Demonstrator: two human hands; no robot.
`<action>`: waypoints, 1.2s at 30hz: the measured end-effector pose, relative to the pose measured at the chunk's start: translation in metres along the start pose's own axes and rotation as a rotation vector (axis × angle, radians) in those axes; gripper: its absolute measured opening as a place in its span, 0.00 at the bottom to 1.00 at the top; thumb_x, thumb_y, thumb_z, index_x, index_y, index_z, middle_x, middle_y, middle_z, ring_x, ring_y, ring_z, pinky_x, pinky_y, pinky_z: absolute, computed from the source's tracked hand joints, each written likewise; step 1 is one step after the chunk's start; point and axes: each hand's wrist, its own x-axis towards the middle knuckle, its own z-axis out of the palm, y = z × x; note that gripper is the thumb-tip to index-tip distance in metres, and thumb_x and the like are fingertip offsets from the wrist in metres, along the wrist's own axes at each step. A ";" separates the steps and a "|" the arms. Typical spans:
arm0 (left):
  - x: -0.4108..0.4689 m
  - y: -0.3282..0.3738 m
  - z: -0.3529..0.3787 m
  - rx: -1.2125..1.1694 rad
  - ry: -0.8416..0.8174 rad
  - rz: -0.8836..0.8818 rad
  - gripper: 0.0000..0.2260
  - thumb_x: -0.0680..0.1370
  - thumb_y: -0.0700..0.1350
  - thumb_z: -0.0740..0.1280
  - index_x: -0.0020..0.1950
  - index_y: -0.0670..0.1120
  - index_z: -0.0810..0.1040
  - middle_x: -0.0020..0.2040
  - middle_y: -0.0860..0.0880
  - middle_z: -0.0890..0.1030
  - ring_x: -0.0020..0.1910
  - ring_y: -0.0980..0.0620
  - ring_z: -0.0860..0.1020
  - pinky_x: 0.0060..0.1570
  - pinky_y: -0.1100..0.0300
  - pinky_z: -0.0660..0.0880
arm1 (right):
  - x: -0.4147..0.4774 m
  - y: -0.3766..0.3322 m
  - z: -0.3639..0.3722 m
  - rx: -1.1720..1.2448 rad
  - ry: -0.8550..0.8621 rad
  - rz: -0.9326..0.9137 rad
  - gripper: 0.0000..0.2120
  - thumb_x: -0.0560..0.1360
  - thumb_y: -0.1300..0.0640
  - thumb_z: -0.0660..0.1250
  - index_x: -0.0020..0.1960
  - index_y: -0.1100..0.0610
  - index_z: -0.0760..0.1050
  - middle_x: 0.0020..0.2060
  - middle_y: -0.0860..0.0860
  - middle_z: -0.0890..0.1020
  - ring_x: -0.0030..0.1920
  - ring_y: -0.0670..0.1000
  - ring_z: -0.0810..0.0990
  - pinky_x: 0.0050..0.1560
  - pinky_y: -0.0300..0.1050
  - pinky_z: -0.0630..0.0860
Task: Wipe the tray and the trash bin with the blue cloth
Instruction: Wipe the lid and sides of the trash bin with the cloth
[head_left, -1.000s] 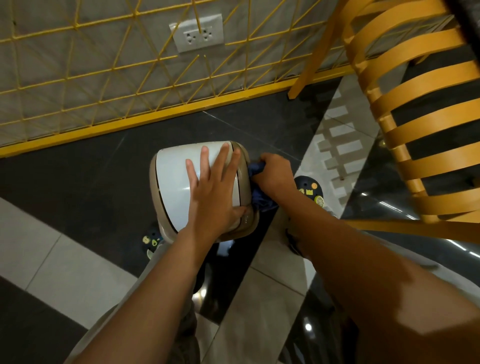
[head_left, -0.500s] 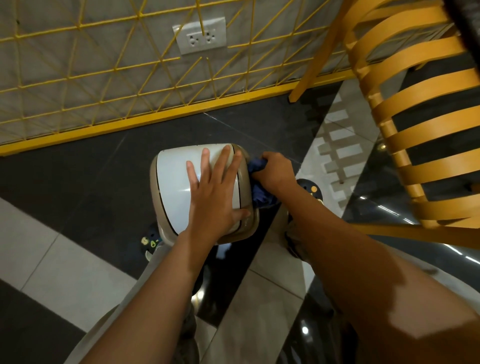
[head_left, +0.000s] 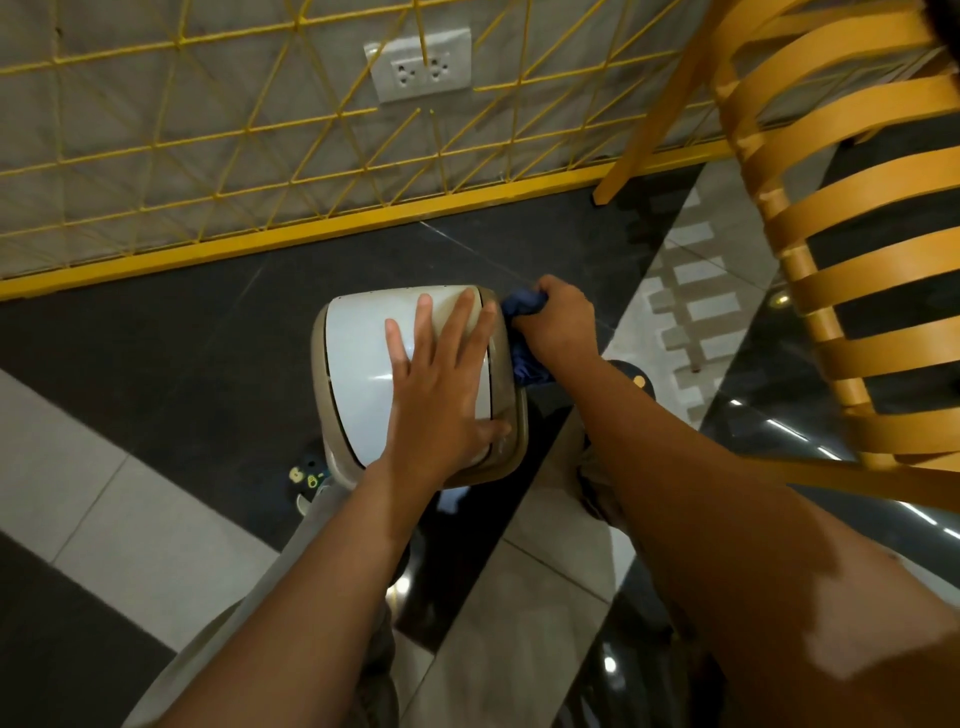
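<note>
View from the head camera, looking down. The left hand (head_left: 441, 400) lies flat, fingers spread apart, on the white lid of the trash bin (head_left: 363, 374), with the thumb reaching the beige rim on the side nearest the other hand. The right hand (head_left: 558, 325) is closed around the bunched blue cloth (head_left: 522, 338) and presses it against the bin's outer wall, just beyond the fingertips of the left hand; part of the cloth hangs below the fist, and how much of it is gripped cannot be told. The bin stands on the dark tiled floor (head_left: 182, 353), directly under the left palm. Two shoes (head_left: 304, 475) with small coloured marks show beneath the forearms, one below the left wrist and one below the right wrist. Beyond both hands runs a yellow wire fence (head_left: 208, 156) in front of a grey wall carrying a double wall socket (head_left: 421, 67). To the outside of the right hand stands an orange slatted chair (head_left: 857, 234). The tray does not appear in this view.
</note>
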 end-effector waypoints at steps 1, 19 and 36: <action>0.000 0.000 0.000 0.004 -0.001 0.018 0.51 0.59 0.60 0.76 0.73 0.47 0.53 0.75 0.41 0.60 0.73 0.33 0.55 0.66 0.38 0.43 | -0.003 0.004 -0.001 0.042 0.016 0.033 0.12 0.71 0.61 0.67 0.34 0.57 0.64 0.36 0.55 0.72 0.40 0.53 0.71 0.35 0.45 0.65; -0.011 -0.039 -0.029 0.174 -0.177 0.498 0.57 0.57 0.47 0.79 0.76 0.49 0.45 0.76 0.47 0.53 0.74 0.37 0.52 0.69 0.40 0.44 | -0.059 0.064 -0.018 0.774 0.143 0.716 0.26 0.69 0.59 0.72 0.62 0.64 0.64 0.56 0.62 0.76 0.55 0.63 0.77 0.58 0.61 0.75; -0.050 -0.082 -0.058 0.046 -0.281 0.491 0.40 0.71 0.55 0.68 0.76 0.57 0.48 0.77 0.57 0.48 0.76 0.49 0.41 0.72 0.43 0.37 | -0.064 0.063 -0.015 0.849 0.061 0.667 0.23 0.68 0.61 0.72 0.58 0.59 0.64 0.55 0.62 0.76 0.53 0.61 0.79 0.58 0.58 0.76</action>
